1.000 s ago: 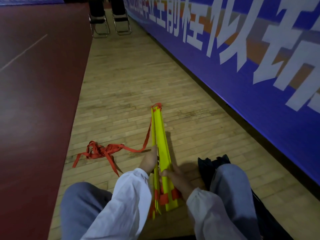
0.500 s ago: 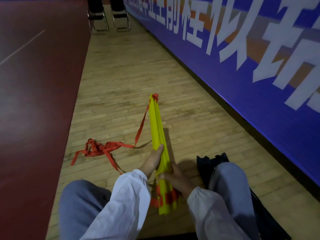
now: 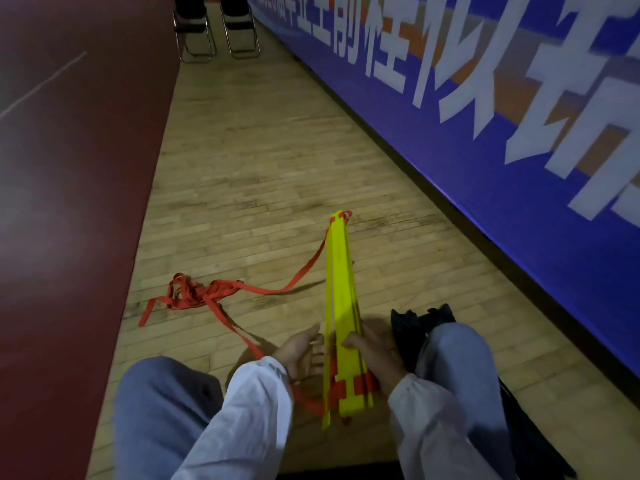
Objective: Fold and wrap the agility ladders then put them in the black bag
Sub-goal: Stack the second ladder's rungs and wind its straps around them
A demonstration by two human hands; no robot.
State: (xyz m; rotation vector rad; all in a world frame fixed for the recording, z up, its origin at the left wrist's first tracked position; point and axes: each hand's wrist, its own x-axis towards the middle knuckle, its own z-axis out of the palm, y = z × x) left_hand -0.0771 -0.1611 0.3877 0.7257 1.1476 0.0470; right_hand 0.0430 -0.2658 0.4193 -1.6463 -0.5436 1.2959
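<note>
A stack of yellow agility ladder rungs (image 3: 340, 282) points away from me over the wooden floor, its near end between my knees. My right hand (image 3: 372, 349) grips the stack from the right. My left hand (image 3: 301, 351) holds its left edge with curled fingers. Red straps (image 3: 207, 292) trail from both ends of the stack into a loose tangle on the floor to the left. The black bag (image 3: 412, 323) lies beside my right knee, partly hidden by my leg.
A blue banner wall (image 3: 485, 140) runs along the right side. A dark red floor mat (image 3: 69, 202) covers the left. Two folding chairs (image 3: 214, 32) stand far ahead. Wooden floor (image 3: 259, 168) stretches between them.
The stack tilted up off the floor, then came down flatter. My left hand slid from the middle of the stack back toward its near end; the rungs have spread slightly apart.
</note>
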